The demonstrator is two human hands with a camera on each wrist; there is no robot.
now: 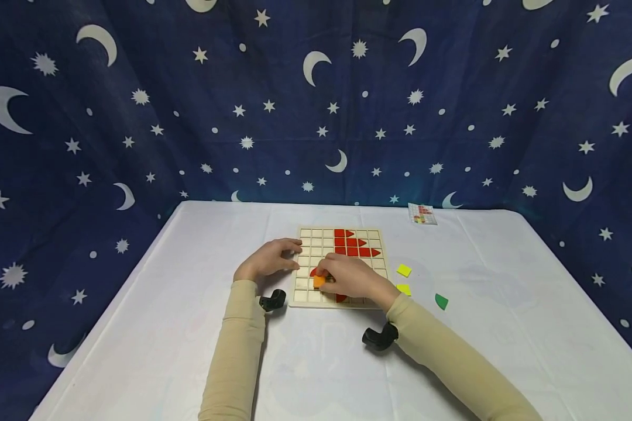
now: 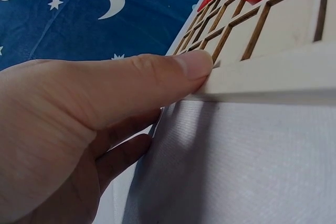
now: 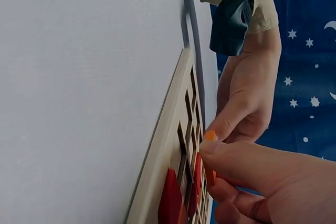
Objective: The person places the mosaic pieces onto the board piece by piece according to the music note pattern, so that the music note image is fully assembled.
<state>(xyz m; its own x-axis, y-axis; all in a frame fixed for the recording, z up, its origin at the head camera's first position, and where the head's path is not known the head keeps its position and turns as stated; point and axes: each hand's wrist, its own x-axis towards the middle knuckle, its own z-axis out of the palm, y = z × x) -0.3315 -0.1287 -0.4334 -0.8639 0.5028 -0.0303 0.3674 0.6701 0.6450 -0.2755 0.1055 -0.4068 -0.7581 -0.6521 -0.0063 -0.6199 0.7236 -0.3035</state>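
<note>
A wooden grid board (image 1: 308,296) lies on the white table. My left hand (image 1: 267,259) is at its left edge; in the left wrist view the thumb (image 2: 197,65) touches the rim, and the fingers are spread loosely beside it. Between thumb and fingers, my right hand (image 1: 354,277) pinches an orange square tile (image 1: 319,282) over the lower middle of the board. The right wrist view shows that tile (image 3: 210,137) tilted on edge, close above the cells. Red tiles (image 1: 353,252) form stepped rows at the upper right of the grid. More red pieces are partly hidden beneath the right hand.
Two yellow squares (image 1: 404,270) lie right of the board, one partly behind the right wrist. Farther right is a green quarter-round piece (image 1: 441,302). A small printed pattern card (image 1: 422,214) lies at the table's back edge, before a star-patterned curtain (image 1: 274,146).
</note>
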